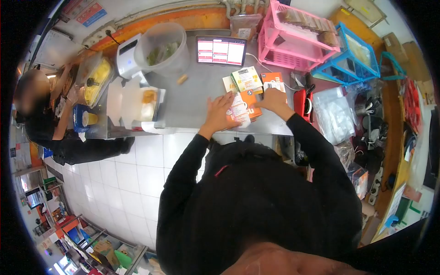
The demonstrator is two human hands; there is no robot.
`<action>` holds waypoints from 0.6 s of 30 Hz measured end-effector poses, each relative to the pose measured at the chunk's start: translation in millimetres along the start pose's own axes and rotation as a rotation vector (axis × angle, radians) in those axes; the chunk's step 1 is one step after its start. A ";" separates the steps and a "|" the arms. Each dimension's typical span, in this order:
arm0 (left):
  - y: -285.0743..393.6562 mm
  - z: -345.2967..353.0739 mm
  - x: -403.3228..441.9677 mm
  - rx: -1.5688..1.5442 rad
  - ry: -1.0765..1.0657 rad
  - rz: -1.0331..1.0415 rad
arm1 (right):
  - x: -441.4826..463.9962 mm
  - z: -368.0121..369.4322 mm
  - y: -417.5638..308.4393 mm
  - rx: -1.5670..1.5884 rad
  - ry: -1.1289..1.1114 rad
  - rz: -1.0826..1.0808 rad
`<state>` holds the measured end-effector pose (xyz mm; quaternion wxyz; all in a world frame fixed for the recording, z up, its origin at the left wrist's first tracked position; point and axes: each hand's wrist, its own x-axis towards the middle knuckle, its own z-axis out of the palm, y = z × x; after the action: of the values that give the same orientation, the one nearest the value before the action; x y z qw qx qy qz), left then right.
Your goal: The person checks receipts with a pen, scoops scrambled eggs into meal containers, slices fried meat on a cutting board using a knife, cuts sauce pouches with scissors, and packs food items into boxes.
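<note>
On the steel counter [183, 107], a stack of orange and white printed cards [241, 107] lies close to its front edge. My left hand [219, 113] lies along the stack's left side, fingers apart and touching it. At the stack's right, my right hand [274, 101] has its fingers curled down; what they hold, if anything, is hidden. Behind that hand is another orange and white pile [272, 79]. Green, yellow and white booklets [247, 79] lie just behind the first stack.
A tablet [221, 50] stands at the back beside a clear tub [162, 48]. An open food box [133, 103] is at left, with a co-worker [43, 110] beyond. Pink rack [298, 36], blue rack [350, 57], red tape dispenser [302, 104] and plastic bags [334, 119] are at right.
</note>
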<state>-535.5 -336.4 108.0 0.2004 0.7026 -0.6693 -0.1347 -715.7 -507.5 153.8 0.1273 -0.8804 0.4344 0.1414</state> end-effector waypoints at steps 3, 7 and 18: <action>-3.7 -0.2 -0.5 -0.159 0.061 0.043 | -8.6 -3.0 59.7 0.246 0.078 0.027; -19.2 30.7 -14.4 -0.393 0.426 -0.364 | -13.8 29.1 172.0 0.893 0.890 0.283; -36.0 49.5 -53.9 -1.435 0.280 -1.098 | 20.0 105.4 246.7 0.497 0.872 0.405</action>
<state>-529.9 -287.0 43.4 0.5763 0.6389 0.0337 -0.5085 -916.2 -631.2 23.9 0.1098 -0.6996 0.6282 -0.3224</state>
